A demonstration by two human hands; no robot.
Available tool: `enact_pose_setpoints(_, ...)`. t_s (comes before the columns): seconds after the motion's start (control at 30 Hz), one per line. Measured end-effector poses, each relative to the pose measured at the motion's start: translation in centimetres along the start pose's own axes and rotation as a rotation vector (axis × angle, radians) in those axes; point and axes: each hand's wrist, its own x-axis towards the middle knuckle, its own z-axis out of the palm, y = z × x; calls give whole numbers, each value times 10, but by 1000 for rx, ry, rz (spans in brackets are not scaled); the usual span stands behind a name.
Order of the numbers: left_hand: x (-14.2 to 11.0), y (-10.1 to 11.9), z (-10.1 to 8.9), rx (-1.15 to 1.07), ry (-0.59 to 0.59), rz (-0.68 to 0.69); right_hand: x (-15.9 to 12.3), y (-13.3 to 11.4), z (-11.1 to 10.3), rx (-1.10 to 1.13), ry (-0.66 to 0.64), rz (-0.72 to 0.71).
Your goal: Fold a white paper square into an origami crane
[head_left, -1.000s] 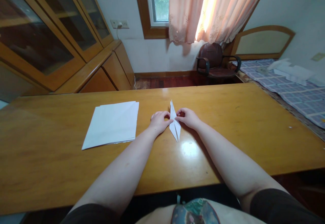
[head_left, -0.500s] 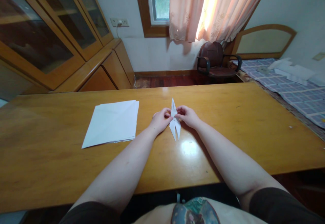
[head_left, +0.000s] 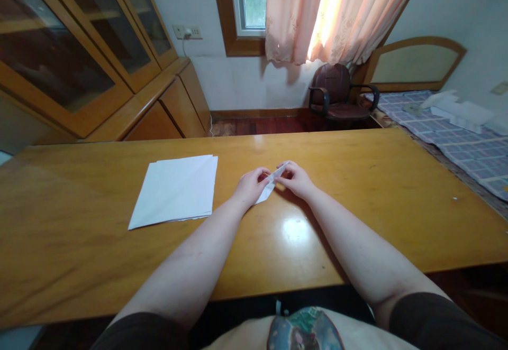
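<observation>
A small folded white paper shape (head_left: 270, 185) lies tilted between my two hands near the middle of the wooden table (head_left: 357, 196). My left hand (head_left: 250, 186) pinches its lower left part, fingers curled together. My right hand (head_left: 296, 178) pinches its upper right tip, fingers closed on the paper. Most of the shape is hidden by my fingers.
A stack of white paper sheets (head_left: 174, 191) lies on the table to the left of my hands. Beyond the table stand a dark armchair (head_left: 333, 93), a wooden glass-door cabinet (head_left: 87, 59) at left, a bed with a checked cover (head_left: 460, 133) at right, and a curtained window (head_left: 317, 11).
The folded paper stood as a long upright diamond between my hands; it is now turned slantwise and looks shorter. Both hands stayed in nearly the same place.
</observation>
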Motion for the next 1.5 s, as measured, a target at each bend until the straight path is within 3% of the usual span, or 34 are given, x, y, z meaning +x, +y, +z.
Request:
enact_pose_setpoints(0.13, -8, 17, -5, 320, 77, 16, 0, 4, 3, -11, 98, 66)
enact_pose_setpoints(0.33, -18, 28, -3, 443, 9, 18, 2, 5, 2, -2, 165, 251)
enact_pose_setpoints(0.63, -9, 9, -2, 433, -73, 60, 2, -1, -4, -388, 98, 121)
enact_pose_setpoints(0.83, -9, 3, 1, 464, 5, 52, -1, -3, -14, -635, 164, 34)
enact_pose_setpoints(0.9, -8, -1, 1, 466, 41, 36, 0, -2, -18, -656, 102, 4)
enact_pose_setpoints(1.03, -5, -5, -2, 426, -15, 30, 1, 0, -23, -532, -277, -178)
enact_pose_setpoints(1.13, -4, -3, -4, 425, -35, 43, 2, 1, -24, -477, -401, -240)
enact_pose_setpoints(1.27, -7, 3, -3, 415, -77, 79, 1, 4, -24, -478, -419, -231)
enact_pose_setpoints(1.5, -10, 5, -5, 338, -192, 151, 1, 5, -22, -510, -336, -254)
